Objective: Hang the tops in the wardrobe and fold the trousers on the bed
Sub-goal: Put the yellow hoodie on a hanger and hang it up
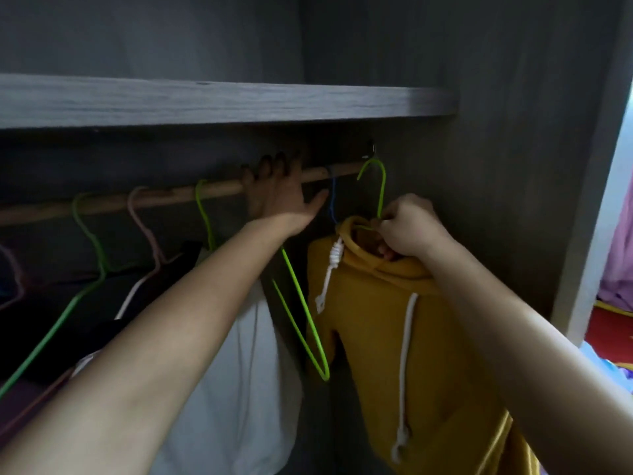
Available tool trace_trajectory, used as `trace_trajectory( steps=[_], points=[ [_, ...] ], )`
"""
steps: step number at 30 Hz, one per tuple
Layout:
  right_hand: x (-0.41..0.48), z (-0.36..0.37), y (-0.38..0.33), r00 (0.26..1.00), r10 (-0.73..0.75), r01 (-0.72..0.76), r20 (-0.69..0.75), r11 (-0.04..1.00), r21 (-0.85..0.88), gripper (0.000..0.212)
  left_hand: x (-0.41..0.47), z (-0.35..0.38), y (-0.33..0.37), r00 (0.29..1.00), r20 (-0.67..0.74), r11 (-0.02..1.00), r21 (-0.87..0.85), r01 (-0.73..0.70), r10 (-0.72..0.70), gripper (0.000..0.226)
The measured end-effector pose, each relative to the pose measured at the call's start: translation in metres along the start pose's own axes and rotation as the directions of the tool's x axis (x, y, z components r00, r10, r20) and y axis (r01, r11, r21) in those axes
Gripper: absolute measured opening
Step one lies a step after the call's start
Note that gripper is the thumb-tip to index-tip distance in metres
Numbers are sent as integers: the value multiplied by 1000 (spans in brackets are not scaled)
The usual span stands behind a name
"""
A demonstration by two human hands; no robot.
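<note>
I am facing into a dark grey wardrobe (513,97); a grey shelf (205,101) runs across above a wooden rail (171,197). My left hand (281,197) lies on the rail, fingers curled over it and thumb spread, holding nothing else. My right hand (407,231) is closed round the neck of a green hanger (376,180) carrying the mustard hoodie (411,337), whose hook sits just at the rail's right end; I cannot tell whether it rests on it. White drawstrings (406,354) dangle down the front. Left along the rail hang more hangers: green (90,234), pink (144,228) and another green (205,214) with a white top (246,389). The dark garments (51,320) there are hard to make out. Past the wardrobe's right edge, pink and red fabric (616,269) is cut off.
</note>
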State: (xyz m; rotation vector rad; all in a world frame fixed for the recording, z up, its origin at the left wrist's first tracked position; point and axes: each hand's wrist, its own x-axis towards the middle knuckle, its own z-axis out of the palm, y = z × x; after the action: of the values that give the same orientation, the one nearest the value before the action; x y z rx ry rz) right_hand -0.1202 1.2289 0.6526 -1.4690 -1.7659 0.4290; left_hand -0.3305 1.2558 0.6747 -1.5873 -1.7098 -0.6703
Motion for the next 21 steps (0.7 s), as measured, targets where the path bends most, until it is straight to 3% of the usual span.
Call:
trace_trajectory(
  steps=[5, 8, 13, 16, 19, 21],
  points=[
    [1, 5, -4, 997, -72, 72, -22, 997, 1, 17, 11, 1, -9, 988, -1, 985, 85, -151, 152, 55],
    [2, 10, -18, 993, -117, 117, -25, 993, -16, 14, 14, -11, -24, 973, 55, 974, 12, -224, 223, 54],
    [8, 22, -50, 978, -202, 201, -57, 979, -11, 12, 1, -27, -68, 988, 15, 985, 80, -153, 152, 33],
    [15, 40, -73, 952, -274, 267, -139, 961, -67, 4, -13, -26, -84, 988, -11, 974, 172, -148, 152, 33],
    [24, 73, -81, 971, -239, 227, -23, 945, -235, 22, -13, -25, -85, 985, -25, 974, 154, -164, 170, 36],
    [26, 93, -73, 984, -174, 179, 43, 950, -257, 23, -13, -23, -84, 987, -32, 979, 135, -151, 157, 36]
  ],
)
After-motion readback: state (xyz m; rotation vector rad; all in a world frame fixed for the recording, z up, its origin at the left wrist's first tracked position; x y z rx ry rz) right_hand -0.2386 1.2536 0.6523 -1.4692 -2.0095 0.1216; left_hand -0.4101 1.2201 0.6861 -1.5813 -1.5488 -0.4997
